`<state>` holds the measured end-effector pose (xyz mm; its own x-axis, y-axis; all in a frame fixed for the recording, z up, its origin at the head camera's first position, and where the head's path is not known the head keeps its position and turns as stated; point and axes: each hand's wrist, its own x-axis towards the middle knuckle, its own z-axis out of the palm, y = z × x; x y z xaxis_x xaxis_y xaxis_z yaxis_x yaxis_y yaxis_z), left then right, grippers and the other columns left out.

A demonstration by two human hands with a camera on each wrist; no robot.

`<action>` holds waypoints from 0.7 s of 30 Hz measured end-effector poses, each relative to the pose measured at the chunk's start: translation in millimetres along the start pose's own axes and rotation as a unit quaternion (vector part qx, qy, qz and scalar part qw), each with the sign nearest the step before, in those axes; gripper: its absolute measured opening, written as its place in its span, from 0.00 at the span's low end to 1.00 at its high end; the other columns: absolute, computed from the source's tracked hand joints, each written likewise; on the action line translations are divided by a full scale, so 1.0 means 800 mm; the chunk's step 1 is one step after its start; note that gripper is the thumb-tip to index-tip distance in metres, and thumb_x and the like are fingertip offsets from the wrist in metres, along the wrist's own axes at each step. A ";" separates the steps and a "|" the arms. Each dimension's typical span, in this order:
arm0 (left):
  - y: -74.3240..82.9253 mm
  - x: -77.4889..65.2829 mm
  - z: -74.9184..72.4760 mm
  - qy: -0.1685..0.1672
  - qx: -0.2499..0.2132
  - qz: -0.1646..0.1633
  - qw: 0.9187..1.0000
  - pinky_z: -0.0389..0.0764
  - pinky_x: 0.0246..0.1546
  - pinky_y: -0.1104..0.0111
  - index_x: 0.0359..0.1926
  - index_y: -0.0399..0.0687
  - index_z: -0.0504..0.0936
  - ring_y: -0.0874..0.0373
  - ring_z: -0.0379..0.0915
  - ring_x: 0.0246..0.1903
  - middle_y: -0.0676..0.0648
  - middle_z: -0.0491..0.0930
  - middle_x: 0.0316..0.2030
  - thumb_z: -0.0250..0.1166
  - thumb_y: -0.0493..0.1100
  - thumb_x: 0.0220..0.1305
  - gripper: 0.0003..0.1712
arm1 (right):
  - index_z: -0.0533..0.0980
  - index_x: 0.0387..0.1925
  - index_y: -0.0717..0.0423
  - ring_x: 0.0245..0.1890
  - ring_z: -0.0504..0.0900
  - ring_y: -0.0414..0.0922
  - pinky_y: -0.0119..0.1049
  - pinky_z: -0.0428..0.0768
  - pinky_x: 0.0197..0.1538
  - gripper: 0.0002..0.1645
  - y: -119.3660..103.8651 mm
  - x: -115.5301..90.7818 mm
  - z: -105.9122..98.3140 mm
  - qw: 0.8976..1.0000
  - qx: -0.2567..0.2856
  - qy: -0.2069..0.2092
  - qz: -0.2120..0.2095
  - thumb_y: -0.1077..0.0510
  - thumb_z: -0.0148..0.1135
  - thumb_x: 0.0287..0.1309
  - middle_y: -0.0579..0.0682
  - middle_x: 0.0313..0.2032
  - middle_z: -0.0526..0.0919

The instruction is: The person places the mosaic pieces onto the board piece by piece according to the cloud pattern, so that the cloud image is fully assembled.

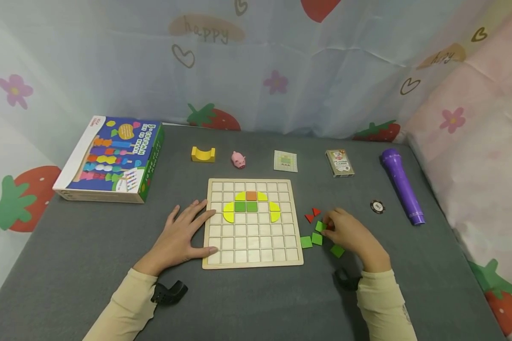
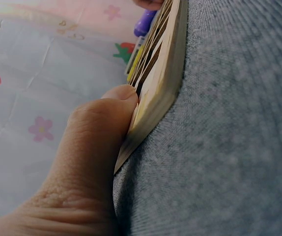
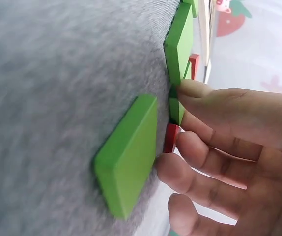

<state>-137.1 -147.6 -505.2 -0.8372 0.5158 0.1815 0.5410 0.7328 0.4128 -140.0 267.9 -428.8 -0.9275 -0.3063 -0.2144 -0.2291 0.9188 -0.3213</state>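
Observation:
A wooden grid board [image 1: 252,255] lies in front of me, with yellow quarter-circle tiles, an orange square [image 1: 251,195] and two green squares [image 1: 240,206] in its cells. My left hand [image 1: 177,239] rests spread at the board's left edge; its thumb [image 2: 97,132] presses on the rim. To the right of the board, my right hand [image 1: 352,234] pinches a green square tile [image 1: 320,226] at table level between thumb and index finger. A red piece [image 3: 170,137] is beside its fingertips, partly hidden. Other loose green tiles [image 3: 128,157] and two red triangles [image 1: 316,211] lie around it.
Behind the board are a yellow curved block [image 1: 203,155], a pink pig figure [image 1: 238,159], a pattern card [image 1: 285,161] and a playing-card box [image 1: 340,163]. A game box [image 1: 111,158] is at left; a black chip [image 1: 377,207] and purple flashlight [image 1: 403,187] are at right.

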 end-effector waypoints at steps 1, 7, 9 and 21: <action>0.000 0.000 0.000 0.001 0.000 0.000 1.000 0.41 0.67 0.39 0.72 0.57 0.61 0.45 0.47 0.72 0.44 0.54 0.73 0.65 0.72 0.50 0.52 | 0.77 0.39 0.65 0.33 0.74 0.46 0.45 0.77 0.40 0.11 0.000 -0.002 0.000 1.000 0.000 0.000 0.001 0.62 0.66 0.56 0.54 0.34 0.75; -0.001 0.001 0.001 0.000 0.002 0.000 1.000 0.41 0.67 0.39 0.72 0.58 0.61 0.46 0.46 0.72 0.44 0.53 0.73 0.65 0.72 0.50 0.52 | 0.77 0.41 0.64 0.35 0.76 0.47 0.46 0.77 0.41 0.13 0.000 -0.012 0.001 1.000 -0.010 0.001 0.013 0.61 0.68 0.55 0.53 0.36 0.75; -0.001 0.001 0.000 -0.001 0.002 0.000 1.000 0.41 0.67 0.39 0.72 0.58 0.61 0.46 0.46 0.72 0.44 0.53 0.73 0.65 0.72 0.50 0.52 | 0.77 0.41 0.64 0.36 0.76 0.47 0.46 0.77 0.41 0.14 -0.001 -0.012 0.001 1.000 -0.013 0.001 0.012 0.61 0.68 0.54 0.53 0.36 0.76; 0.000 0.000 -0.001 -0.002 -0.002 -0.001 1.000 0.41 0.67 0.39 0.72 0.57 0.61 0.46 0.46 0.72 0.44 0.53 0.73 0.65 0.72 0.50 0.52 | 0.78 0.41 0.65 0.34 0.75 0.46 0.44 0.77 0.40 0.13 -0.006 0.001 -0.005 1.000 -0.001 0.012 -0.024 0.61 0.66 0.56 0.53 0.35 0.76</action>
<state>-137.0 -148.3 -504.7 -0.8378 0.5162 0.1782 0.5394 0.7317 0.4167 -141.1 264.6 -423.6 -0.9223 -0.3436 -0.1771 -0.2736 0.9039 -0.3288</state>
